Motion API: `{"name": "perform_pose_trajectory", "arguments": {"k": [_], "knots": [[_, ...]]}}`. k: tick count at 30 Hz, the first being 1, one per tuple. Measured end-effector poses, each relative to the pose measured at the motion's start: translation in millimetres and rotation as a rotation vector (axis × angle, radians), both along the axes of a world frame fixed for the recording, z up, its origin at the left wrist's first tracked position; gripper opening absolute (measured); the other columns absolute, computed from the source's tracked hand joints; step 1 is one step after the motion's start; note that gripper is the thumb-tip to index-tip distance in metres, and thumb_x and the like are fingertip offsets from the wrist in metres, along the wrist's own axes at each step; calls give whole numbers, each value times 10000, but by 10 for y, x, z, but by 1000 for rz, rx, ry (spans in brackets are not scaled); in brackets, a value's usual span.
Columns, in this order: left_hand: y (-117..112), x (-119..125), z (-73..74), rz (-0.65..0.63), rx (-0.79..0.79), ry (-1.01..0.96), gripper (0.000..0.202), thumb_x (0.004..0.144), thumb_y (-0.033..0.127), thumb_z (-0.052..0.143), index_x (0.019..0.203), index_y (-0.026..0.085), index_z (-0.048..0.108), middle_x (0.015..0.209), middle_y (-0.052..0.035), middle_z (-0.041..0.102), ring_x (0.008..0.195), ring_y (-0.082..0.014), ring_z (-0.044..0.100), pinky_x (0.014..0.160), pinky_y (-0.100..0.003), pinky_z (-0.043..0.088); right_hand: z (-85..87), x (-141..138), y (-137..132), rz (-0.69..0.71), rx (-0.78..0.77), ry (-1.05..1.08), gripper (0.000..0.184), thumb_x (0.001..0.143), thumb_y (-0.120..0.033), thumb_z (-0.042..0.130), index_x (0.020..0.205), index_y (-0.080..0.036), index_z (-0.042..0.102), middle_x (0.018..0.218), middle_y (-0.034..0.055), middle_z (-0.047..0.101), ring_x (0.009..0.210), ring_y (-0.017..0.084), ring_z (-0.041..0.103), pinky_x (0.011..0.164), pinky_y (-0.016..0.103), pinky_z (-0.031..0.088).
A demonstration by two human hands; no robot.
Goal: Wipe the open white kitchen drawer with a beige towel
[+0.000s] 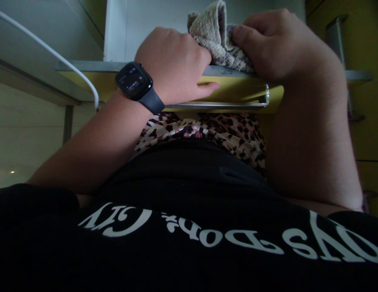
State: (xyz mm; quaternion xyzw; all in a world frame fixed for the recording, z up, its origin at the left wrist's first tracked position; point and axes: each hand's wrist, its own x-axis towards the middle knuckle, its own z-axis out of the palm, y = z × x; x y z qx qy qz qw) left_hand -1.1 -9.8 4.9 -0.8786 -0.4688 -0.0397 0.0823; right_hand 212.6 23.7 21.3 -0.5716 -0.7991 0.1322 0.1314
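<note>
A beige terry cloth point(217, 38) lies bunched on the top edge of a yellow drawer front point(237, 91). My right hand point(277, 44) presses down on the cloth, thumb and fingers closed over it. My left hand point(176, 63), with a black smartwatch point(134, 81) on the wrist, grips the drawer's top edge beside the cloth, thumb lying along the yellow face above the metal bar handle point(219, 106). The fingers of both hands are partly hidden behind the edge.
A white cable point(55, 54) runs from the upper left down to beside the drawer. More yellow cabinet fronts with a metal handle point(336, 36) stand at the right. My black printed shirt point(189, 227) and leopard-print garment point(207, 132) fill the lower view.
</note>
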Motion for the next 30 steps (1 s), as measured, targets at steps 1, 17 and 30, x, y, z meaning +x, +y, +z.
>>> {"name": "perform_pose_trajectory", "arguments": {"k": [1,17,30], "knots": [[0,1,2,-2,-2,-7,708,986,663,460,1172,59,779,1087,-250,755,1156,-488,722,917,-618,562,-2,3,4,1,2,-4,411,1035,-475,449,742,-186,446,687,-12,367,643,105,299,695,323,217],[18,-3,5,8,-22,1,748,981,691,462,1210,47,766,1088,-247,745,1181,-545,691,914,-732,540,-28,18,11,10,22,-17,443,1030,-521,405,740,-186,421,700,-13,339,646,95,281,701,319,202],[15,7,14,22,-52,-7,774,980,698,450,1236,35,757,1129,-247,740,1222,-548,668,937,-735,515,39,6,-13,-25,-43,-72,400,957,-617,360,680,-328,351,726,23,351,713,243,355,752,436,275]]}}
